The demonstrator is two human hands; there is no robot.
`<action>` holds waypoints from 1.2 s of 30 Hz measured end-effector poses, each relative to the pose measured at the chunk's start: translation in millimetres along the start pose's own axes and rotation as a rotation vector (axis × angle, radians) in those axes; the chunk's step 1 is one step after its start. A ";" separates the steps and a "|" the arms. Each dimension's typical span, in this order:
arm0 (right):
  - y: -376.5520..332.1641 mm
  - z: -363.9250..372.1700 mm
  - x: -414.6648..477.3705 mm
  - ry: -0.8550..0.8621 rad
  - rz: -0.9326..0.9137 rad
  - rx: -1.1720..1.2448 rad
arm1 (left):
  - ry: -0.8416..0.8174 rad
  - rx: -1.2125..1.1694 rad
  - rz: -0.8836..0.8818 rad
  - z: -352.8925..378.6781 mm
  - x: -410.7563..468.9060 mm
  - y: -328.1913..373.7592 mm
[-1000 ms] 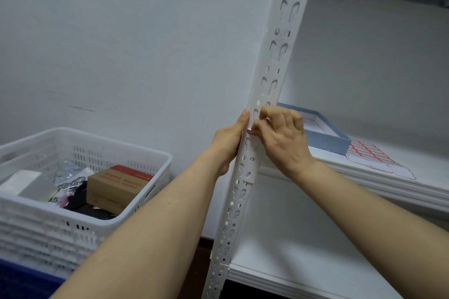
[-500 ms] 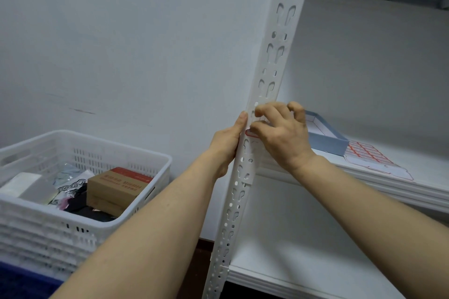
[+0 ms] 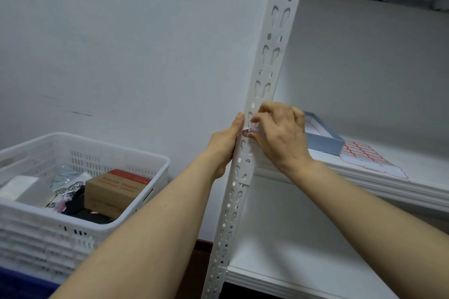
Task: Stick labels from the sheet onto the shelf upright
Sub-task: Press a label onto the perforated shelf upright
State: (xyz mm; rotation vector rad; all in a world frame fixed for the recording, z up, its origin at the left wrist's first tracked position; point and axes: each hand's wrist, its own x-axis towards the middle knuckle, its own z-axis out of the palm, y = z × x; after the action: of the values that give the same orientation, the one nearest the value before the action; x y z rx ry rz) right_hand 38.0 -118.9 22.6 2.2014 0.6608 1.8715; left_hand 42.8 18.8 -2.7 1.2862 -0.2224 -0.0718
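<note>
Red-edged label (image 3: 245, 133) now peeks out on upright (image 3: 271, 56); right hand (image 3: 281, 137) hides rest

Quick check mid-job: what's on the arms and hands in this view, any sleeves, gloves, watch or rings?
Nothing worn shows. The left hand and right hand are ungloved, with no rings on the fingers in view. The left forearm and right forearm are bare down to the frame edge: no sleeves, watch or bands.

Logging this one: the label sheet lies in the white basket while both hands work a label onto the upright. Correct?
Not quite. The head view shows the label sheet lying on the shelf beside the blue tray. The rest holds: the left hand and right hand work a label onto the upright.
</note>
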 end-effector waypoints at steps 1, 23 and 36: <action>0.6 -1.7 -0.1 0.003 0.047 0.036 | 0.000 0.001 -0.002 -0.3 0.3 -0.2; -10.3 -0.7 19.8 -0.007 -0.193 -0.125 | 0.002 0.025 -0.008 -0.5 0.6 -1.1; 2.9 -15.6 4.9 0.017 -0.032 0.065 | 0.023 0.065 -0.019 -0.5 0.2 -2.0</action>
State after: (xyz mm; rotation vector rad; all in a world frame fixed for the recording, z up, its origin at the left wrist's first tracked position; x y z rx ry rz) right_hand 24.1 -121.6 31.2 2.2028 0.7653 1.8813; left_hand 43.2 18.6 -4.7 1.3536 -0.1939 -0.0661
